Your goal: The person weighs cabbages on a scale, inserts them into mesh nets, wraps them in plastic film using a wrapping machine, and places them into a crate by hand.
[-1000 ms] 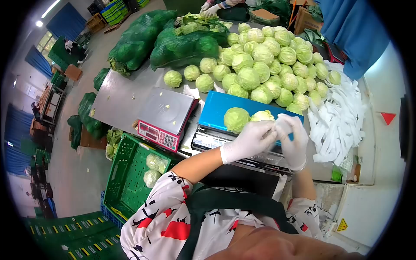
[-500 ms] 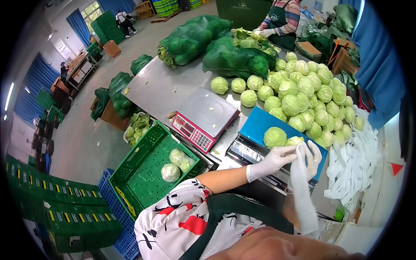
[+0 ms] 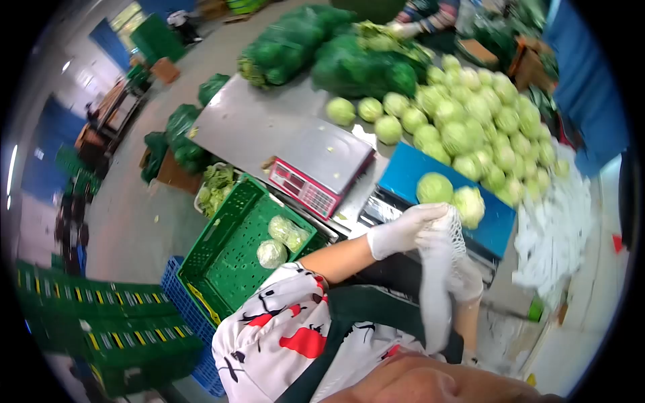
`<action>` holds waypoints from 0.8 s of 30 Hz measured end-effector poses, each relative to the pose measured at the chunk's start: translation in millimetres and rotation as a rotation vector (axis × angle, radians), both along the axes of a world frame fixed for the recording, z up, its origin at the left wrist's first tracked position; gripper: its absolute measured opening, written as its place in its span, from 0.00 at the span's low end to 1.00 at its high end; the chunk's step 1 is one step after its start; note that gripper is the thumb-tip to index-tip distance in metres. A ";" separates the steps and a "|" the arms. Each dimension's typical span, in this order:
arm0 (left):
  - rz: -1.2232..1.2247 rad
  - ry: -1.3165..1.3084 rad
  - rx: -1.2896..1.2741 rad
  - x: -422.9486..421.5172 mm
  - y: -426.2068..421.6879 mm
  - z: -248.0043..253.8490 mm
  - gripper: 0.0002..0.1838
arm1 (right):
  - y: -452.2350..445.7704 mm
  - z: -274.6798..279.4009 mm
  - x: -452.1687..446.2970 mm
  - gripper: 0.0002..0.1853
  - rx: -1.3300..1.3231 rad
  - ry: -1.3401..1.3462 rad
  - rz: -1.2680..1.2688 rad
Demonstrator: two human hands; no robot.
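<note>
Worktop point(image 3: 235, 121) heaped with cabbages point(image 3: 457, 138); left hand point(image 3: 402, 232) pinching net point(image 3: 435, 289), right hand point(image 3: 463, 281) partly behind it, grip unclear; even stretching probably avoids snags

Window point(image 3: 127, 23): bright at upper left, panes smeared by motion blur.
Tube light point(image 3: 12, 178): white streak near the left edge.
Tabletop point(image 3: 245, 121): evenly lit, soft pale sheen.
Scale keypad point(image 3: 314, 198): blurred, markings unreadable.
Left hand point(image 3: 406, 232): bright, outline soft.
White netting point(image 3: 435, 289): weave lost along the hanging part.
White strips point(image 3: 547, 235): nearly washed out, running together.
Blue curtain point(image 3: 598, 101): darker, bowed by wide-angle distortion.
Corners: black.
</note>
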State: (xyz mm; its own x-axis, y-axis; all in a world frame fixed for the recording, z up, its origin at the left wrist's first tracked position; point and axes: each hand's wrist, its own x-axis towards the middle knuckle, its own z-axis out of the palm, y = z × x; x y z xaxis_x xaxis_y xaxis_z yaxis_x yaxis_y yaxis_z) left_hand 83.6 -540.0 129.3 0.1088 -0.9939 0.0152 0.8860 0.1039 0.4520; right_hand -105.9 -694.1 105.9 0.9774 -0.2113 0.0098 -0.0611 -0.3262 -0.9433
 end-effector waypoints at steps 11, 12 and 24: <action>0.093 -0.595 0.028 -1.5 28.6 -3.1 0.26 | -8.2 -17.5 -75.5 0.13 -0.115 -0.195 -0.620; 0.024 -0.412 -0.011 5.2 33.8 -2.7 0.28 | -8.4 -26.6 -74.4 0.11 0.439 -0.170 -0.536; 0.718 -1.165 0.879 82.7 -49.1 -103.1 0.26 | -102.5 -89.3 58.7 0.24 -0.463 0.159 -1.075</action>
